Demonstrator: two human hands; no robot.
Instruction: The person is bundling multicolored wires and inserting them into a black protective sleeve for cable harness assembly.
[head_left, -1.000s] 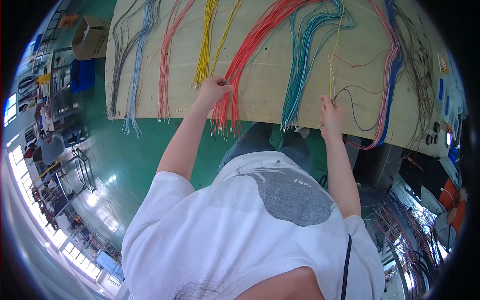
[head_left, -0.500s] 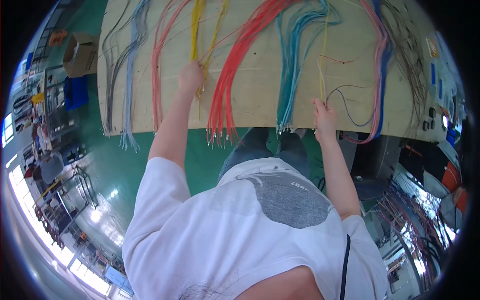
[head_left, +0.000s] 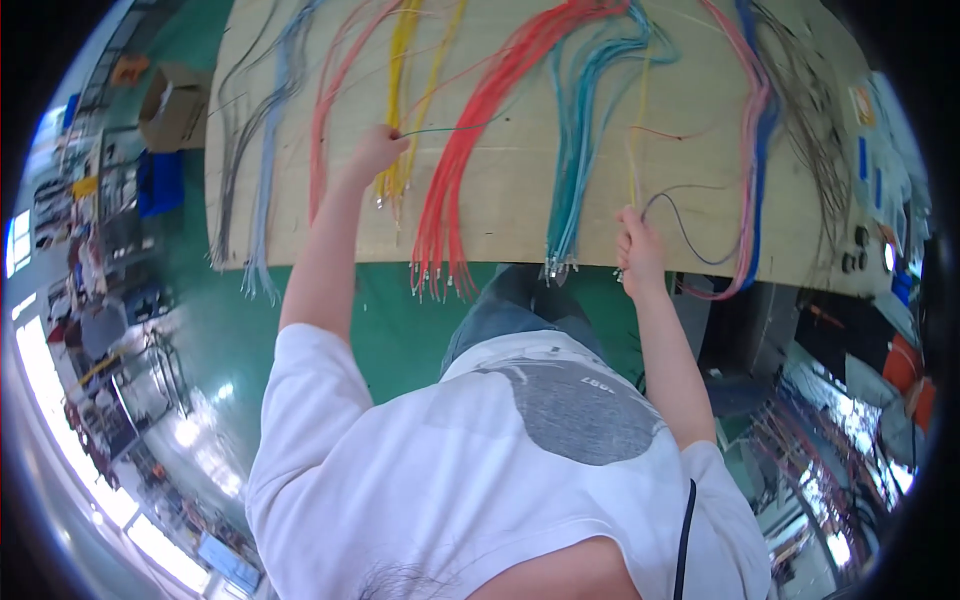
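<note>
My left hand (head_left: pixel 382 152) is closed in a pinch on a thin green wire (head_left: pixel 455 129), which runs off to the right across the red wires (head_left: pixel 480 110). That hand is over the left edge of the yellow wires (head_left: pixel 398 80), whose metal-tipped ends show below it. Near the table's front edge, my right hand (head_left: pixel 641 252) is closed round a few thin wires; yellow, pale and dark strands (head_left: pixel 690 225) come out above the fist and metal-tipped ends below. Between my hands hang the red bundle and a teal bundle (head_left: pixel 570 150), their tips past the edge.
The wooden table (head_left: pixel 520 190) also bears grey wires (head_left: pixel 235 170), light blue wires (head_left: pixel 270 170) and pink-red wires (head_left: pixel 320 130) at left. Pink wires (head_left: pixel 750 150), blue wires (head_left: pixel 765 160) and brown wires (head_left: pixel 825 160) lie at right. A cardboard box (head_left: pixel 178 110) stands beyond the left edge.
A green wire now extends from my left hand, which has shifted slightly left and up off the yellow wires' ends. My right hand has moved slightly left and down, still holding its wires.
</note>
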